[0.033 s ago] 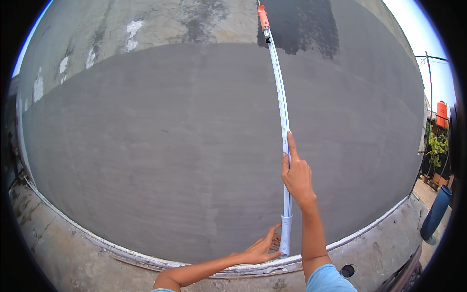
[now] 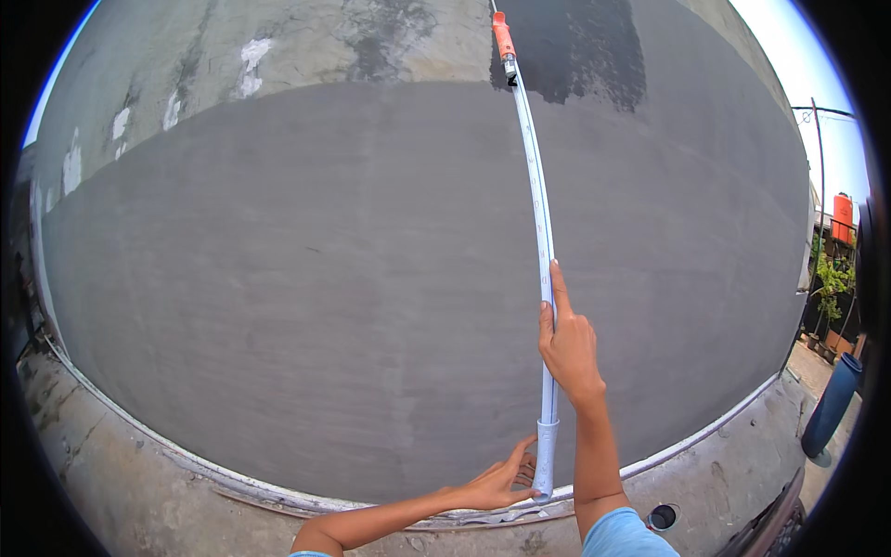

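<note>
A long white plastic pipe (image 2: 535,176) stands nearly upright against the grey plastered wall (image 2: 306,278), its lower end widening into a flared socket (image 2: 545,464). My right hand (image 2: 573,353) is closed on the pipe below its middle, thumb on the left side and index finger stretched up along it. Low down, my left hand (image 2: 497,483) holds the socket from the left, its thumb at the bottom rim and its index finger higher up. Its other fingers curl partly out of sight. At the pipe's top is an orange piece (image 2: 503,35) with a metal part.
A pale ledge (image 2: 260,489) follows the wall's foot above the concrete floor (image 2: 139,473). Beside my right arm is a small dark round container (image 2: 663,518). Farther right stand a blue cylinder (image 2: 832,406), green plants (image 2: 835,278) and an orange tank (image 2: 843,215).
The pipe has slid slightly downward, its socket now lower, and my right hand has moved down with it. My left hand has shifted a little lower too.
</note>
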Demonstrator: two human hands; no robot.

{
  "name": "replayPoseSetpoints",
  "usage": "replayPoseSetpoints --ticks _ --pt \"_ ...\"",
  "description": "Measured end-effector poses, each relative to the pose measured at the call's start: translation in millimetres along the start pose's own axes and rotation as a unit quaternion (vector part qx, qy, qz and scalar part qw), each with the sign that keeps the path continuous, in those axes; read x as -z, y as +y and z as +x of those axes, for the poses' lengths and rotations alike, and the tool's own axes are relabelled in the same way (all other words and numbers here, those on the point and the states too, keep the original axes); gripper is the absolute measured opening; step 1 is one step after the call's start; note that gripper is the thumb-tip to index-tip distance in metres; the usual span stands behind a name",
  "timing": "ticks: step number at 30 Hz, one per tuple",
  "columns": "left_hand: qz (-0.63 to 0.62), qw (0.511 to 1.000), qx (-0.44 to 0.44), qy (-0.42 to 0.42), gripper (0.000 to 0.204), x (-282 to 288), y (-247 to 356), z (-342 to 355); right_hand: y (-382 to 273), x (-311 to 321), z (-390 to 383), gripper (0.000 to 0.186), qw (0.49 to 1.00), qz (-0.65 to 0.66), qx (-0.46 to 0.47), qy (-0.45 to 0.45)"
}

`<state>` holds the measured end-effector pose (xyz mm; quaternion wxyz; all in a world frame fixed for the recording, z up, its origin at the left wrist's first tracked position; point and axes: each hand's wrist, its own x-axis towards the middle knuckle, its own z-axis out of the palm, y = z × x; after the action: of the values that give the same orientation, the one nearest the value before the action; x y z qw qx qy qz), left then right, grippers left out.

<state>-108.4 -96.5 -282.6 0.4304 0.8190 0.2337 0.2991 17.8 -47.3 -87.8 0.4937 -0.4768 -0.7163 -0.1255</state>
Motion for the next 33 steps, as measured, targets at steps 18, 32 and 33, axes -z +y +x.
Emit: replayPoseSetpoints --ticks 18,32,33 --pt "0.129 0.979 -0.047 0.151 0.068 47.4 38.7 -4.9 -7.0 -9.4 103.7 0.058 1.0 0.0 -0.005 0.025" --pt "-0.096 0.991 0.03 0.093 0.065 -9.1 -0.3 -35.3 -5.2 -0.4 -67.9 0.063 0.998 0.041 -0.01 -0.038" --pt "-0.076 0.994 0.04 0.062 0.062 -8.7 11.7 -33.5 -5.6 3.4 -60.9 0.062 0.999 0.034 -0.01 -0.03"
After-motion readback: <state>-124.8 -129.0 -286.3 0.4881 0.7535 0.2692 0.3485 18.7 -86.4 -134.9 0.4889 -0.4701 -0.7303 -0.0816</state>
